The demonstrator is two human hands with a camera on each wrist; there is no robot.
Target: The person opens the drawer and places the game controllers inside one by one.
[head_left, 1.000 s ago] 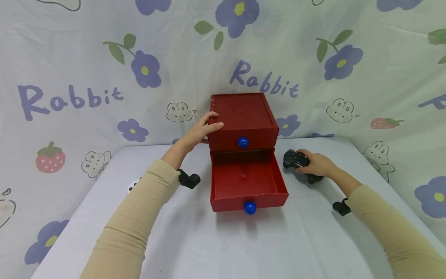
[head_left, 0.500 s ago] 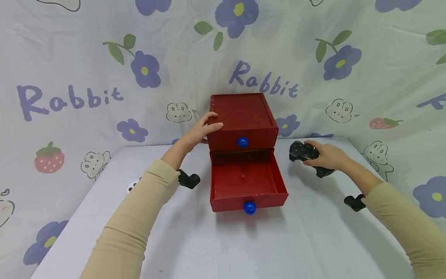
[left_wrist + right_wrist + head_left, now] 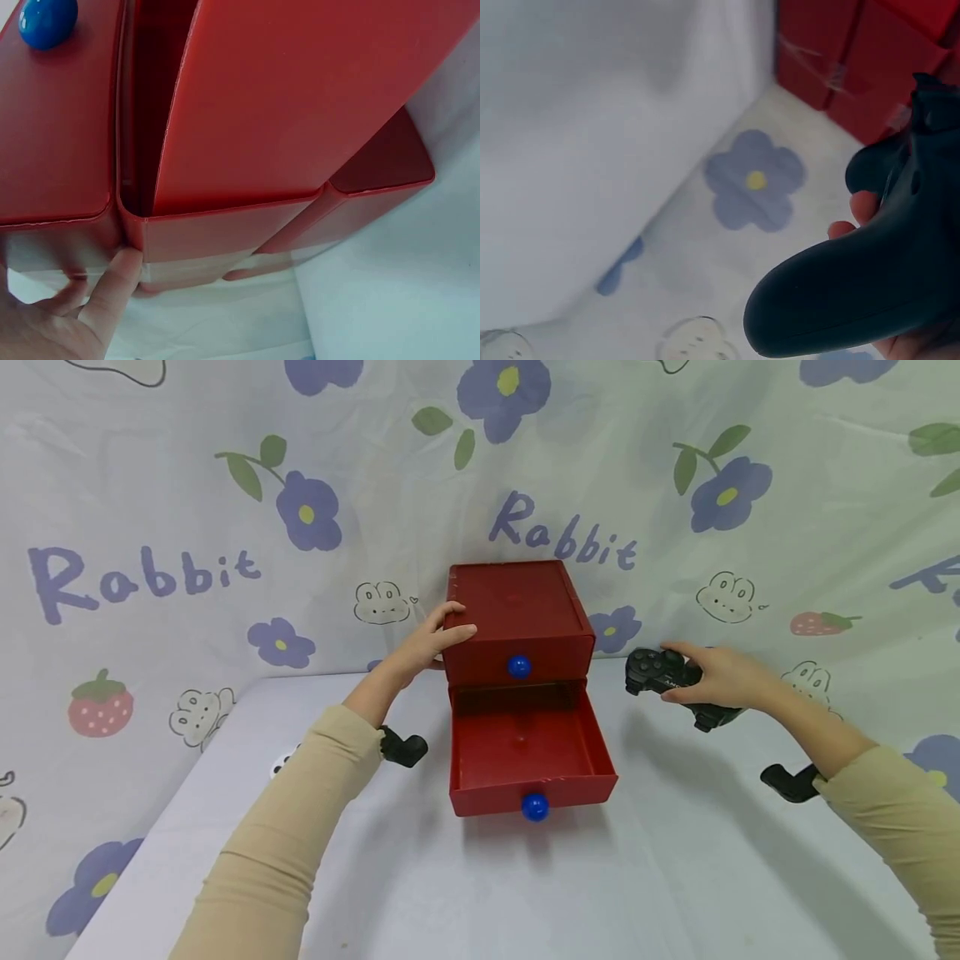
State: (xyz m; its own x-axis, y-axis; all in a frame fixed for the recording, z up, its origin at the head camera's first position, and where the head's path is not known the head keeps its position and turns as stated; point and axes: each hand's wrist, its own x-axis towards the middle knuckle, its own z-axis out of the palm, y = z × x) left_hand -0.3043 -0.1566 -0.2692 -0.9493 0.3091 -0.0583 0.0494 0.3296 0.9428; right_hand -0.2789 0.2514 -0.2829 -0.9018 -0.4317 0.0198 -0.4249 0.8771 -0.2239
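Note:
A red two-drawer cabinet [image 3: 517, 602] stands near the backdrop in the head view, with blue round knobs. Its lower drawer [image 3: 517, 747] is pulled out and shows a bare red bottom. My left hand [image 3: 420, 647] rests against the cabinet's upper left edge; in the left wrist view, fingers touch its red side wall [image 3: 225, 236]. Right of the cabinet, my right hand [image 3: 723, 677] pinches a black game controller [image 3: 652, 670] above the table, thumb on one side and fingers on the other. The controller [image 3: 855, 277] hides most of that hand in the right wrist view.
The table [image 3: 555, 893] has a white cover. Behind it hangs a patterned backdrop [image 3: 360, 510] with flowers and rabbits. A small black-and-white object [image 3: 281, 764] lies at left, mostly hidden by the left sleeve.
My right hand has lifted the controller off the table and moved it slightly to the right. The left hand stays on the cabinet, and the drawer has not moved.

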